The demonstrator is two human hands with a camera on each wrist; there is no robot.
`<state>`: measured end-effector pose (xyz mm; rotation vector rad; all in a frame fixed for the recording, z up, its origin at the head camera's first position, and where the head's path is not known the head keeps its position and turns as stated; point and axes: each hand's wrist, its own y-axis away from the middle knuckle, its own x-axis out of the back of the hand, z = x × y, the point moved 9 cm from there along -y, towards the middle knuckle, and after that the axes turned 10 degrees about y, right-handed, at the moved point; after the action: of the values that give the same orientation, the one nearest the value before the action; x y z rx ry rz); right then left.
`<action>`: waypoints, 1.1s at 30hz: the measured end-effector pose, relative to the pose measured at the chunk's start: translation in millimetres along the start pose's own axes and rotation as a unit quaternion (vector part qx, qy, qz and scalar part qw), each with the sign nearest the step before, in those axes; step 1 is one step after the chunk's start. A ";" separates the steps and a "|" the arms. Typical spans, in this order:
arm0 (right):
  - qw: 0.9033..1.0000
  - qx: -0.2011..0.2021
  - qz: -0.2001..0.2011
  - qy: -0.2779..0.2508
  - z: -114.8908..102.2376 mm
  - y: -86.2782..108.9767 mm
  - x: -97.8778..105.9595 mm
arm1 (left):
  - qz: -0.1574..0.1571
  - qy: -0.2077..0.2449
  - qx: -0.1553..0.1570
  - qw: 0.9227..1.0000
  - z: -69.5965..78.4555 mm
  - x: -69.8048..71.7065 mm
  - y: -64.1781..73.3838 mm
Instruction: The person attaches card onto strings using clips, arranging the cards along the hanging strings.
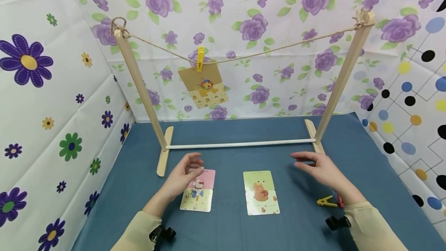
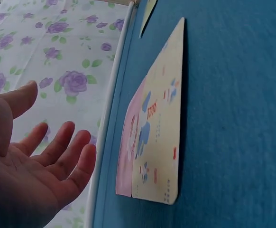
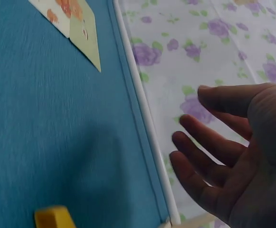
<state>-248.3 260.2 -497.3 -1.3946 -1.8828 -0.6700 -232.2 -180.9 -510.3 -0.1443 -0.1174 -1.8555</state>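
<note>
My left hand [image 1: 184, 175] hovers over the upper left of a pink and cream card [image 1: 197, 193], its fingers loosely bent and holding nothing. In the left wrist view that card [image 2: 156, 128] lies on the cloth beyond the fingers. My right hand [image 1: 318, 167], also holding nothing, hangs above the cloth to the right of a green and cream card with a bear [image 1: 261, 193]. Below it lie a yellow clothespin [image 1: 326, 201] and a red clothespin [image 1: 340, 201], partly hidden by the wrist. A tan card [image 1: 205, 84] hangs from the rope under a yellow clothespin [image 1: 200, 59].
A twine rope [image 1: 265, 52] sags between a left wooden post [image 1: 141, 88] and a right wooden post [image 1: 343, 80]. A white rod [image 1: 240, 143] joins their feet. Blue cloth [image 1: 228, 231] covers the table, with flowered sheets [image 1: 278, 100] behind.
</note>
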 end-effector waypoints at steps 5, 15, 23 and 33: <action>0.999 -0.005 -0.027 0.016 13.4 9.4 0.3 | -0.019 -0.052 -0.020 0.998 1.7 -2.6 4.2; 0.997 -0.007 -0.040 0.061 27.8 29.3 7.6 | -0.058 -0.161 -0.039 0.984 4.1 -9.8 10.3; 0.988 0.010 -0.080 0.135 30.9 41.2 10.7 | -0.077 -0.213 -0.034 0.973 2.1 -10.9 8.3; 0.975 0.020 -0.124 0.184 32.6 53.5 4.4 | -0.093 -0.283 -0.016 0.954 -2.5 -14.5 6.2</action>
<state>-205.2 302.6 -514.2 -0.9386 -1.7697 -0.9367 -222.3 -169.4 -515.0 -0.7092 -0.5127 -1.9552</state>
